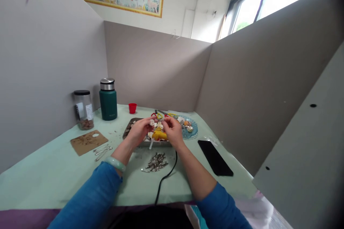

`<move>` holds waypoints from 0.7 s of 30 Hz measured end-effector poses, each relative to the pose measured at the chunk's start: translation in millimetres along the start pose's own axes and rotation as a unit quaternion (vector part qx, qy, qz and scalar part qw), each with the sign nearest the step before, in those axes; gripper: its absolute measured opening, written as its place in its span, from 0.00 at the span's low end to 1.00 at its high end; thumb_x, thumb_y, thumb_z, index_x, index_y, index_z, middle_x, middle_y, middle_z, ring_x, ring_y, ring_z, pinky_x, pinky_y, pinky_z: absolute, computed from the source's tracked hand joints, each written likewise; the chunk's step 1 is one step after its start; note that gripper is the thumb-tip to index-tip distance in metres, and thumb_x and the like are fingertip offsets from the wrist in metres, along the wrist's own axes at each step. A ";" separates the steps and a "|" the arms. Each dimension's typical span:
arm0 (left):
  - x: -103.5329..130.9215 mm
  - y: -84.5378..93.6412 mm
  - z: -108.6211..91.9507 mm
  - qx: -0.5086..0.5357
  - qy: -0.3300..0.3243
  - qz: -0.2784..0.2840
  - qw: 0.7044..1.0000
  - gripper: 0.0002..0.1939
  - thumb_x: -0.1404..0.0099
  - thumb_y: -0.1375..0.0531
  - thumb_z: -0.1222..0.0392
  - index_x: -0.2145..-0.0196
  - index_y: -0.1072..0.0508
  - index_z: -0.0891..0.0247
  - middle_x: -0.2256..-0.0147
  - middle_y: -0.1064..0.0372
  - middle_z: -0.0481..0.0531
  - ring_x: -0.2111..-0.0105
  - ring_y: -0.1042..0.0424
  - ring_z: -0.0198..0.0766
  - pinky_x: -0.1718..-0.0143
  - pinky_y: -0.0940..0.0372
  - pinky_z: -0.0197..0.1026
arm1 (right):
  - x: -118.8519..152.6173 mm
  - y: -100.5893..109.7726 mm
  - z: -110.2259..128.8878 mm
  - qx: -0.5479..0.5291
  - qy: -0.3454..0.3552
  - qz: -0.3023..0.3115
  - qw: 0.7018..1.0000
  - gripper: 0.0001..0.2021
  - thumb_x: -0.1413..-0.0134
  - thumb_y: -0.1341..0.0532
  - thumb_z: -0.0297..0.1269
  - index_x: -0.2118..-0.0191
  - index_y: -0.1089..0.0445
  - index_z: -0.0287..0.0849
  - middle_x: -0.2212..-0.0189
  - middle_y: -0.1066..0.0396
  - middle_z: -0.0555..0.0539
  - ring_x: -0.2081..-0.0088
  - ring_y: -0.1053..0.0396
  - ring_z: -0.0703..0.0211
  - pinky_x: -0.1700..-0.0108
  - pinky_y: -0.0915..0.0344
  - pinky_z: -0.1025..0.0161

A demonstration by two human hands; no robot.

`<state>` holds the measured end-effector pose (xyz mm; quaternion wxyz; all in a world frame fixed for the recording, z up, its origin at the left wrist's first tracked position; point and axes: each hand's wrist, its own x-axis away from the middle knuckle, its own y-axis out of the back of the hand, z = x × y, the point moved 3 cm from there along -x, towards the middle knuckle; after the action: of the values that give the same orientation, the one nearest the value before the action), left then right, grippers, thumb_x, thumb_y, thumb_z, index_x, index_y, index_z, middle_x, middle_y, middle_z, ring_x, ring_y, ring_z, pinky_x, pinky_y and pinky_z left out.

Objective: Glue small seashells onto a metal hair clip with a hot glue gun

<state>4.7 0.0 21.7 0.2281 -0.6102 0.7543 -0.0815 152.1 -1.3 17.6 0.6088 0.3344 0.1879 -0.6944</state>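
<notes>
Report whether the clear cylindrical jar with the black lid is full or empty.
Neither, only partly filled: brown lumps lie at the bottom of the jar, well below its black lid.

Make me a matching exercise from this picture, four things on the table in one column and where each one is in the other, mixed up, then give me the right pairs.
Things
1. yellow tool
2. small metal pieces
3. red cup
4. black phone

Places
A. behind the metal tray, toward its left end
B. flat, to the right of the right forearm
C. close beside the right hand in this view
D. in a heap on the near side of the tray

Pairs: 1-C, 2-D, 3-A, 4-B
</notes>
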 end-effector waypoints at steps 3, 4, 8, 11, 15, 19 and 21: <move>-0.1 -1.2 1.8 -0.008 0.011 0.021 1.000 0.17 0.52 0.38 0.63 0.62 0.24 0.70 0.63 0.27 0.58 0.74 0.34 0.33 0.72 0.39 0.37 | 1.0 3.9 4.7 0.090 0.065 0.003 0.994 0.09 0.46 0.45 0.39 0.67 0.32 0.41 0.72 0.32 0.48 0.71 0.36 0.61 0.66 0.38 0.64; 0.2 -1.5 2.7 -0.017 0.013 0.025 0.999 0.18 0.52 0.37 0.63 0.61 0.25 0.69 0.63 0.27 0.58 0.73 0.33 0.33 0.72 0.39 0.36 | 1.7 4.5 6.2 0.116 0.085 0.006 0.990 0.09 0.45 0.46 0.38 0.67 0.32 0.41 0.72 0.32 0.47 0.70 0.35 0.61 0.65 0.39 0.64; 1.5 -1.5 5.2 -0.066 -0.006 0.029 0.997 0.20 0.52 0.33 0.59 0.61 0.28 0.67 0.64 0.28 0.56 0.70 0.31 0.35 0.70 0.38 0.36 | 4.9 4.3 10.2 0.192 0.146 0.027 0.970 0.09 0.43 0.48 0.35 0.66 0.31 0.40 0.68 0.30 0.45 0.68 0.35 0.60 0.64 0.40 0.64; 2.0 -0.1 5.3 -0.101 -0.027 0.026 0.994 0.20 0.53 0.32 0.56 0.64 0.30 0.67 0.67 0.29 0.53 0.71 0.31 0.34 0.68 0.36 0.37 | 6.8 3.1 12.0 0.255 0.180 0.033 0.950 0.09 0.42 0.48 0.34 0.65 0.31 0.40 0.68 0.30 0.45 0.68 0.35 0.59 0.63 0.41 0.64; 2.7 0.7 3.2 -0.139 -0.045 0.031 0.989 0.20 0.53 0.33 0.54 0.63 0.29 0.66 0.69 0.29 0.51 0.72 0.31 0.34 0.67 0.35 0.39 | 8.3 1.9 13.8 0.326 0.215 0.033 0.920 0.08 0.42 0.48 0.32 0.65 0.31 0.40 0.68 0.29 0.45 0.66 0.35 0.58 0.62 0.44 0.63; 3.0 0.0 1.9 -0.157 -0.056 0.027 0.986 0.20 0.54 0.32 0.55 0.65 0.29 0.66 0.69 0.29 0.51 0.71 0.31 0.35 0.65 0.35 0.39 | 9.0 1.0 15.1 0.361 0.239 0.031 0.901 0.08 0.41 0.48 0.33 0.66 0.32 0.40 0.68 0.29 0.45 0.66 0.35 0.58 0.62 0.45 0.62; 2.9 -0.9 1.5 -0.156 -0.064 0.027 0.985 0.19 0.55 0.31 0.55 0.66 0.29 0.66 0.69 0.30 0.50 0.70 0.31 0.35 0.65 0.35 0.39 | 9.4 0.5 15.3 0.373 0.245 0.026 0.894 0.07 0.41 0.47 0.33 0.66 0.32 0.40 0.69 0.30 0.45 0.67 0.35 0.58 0.62 0.45 0.62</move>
<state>5.7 -2.8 20.0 0.1801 -0.6220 0.7575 0.0827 148.7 -18.4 21.9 0.3913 0.7015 0.0495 -0.5935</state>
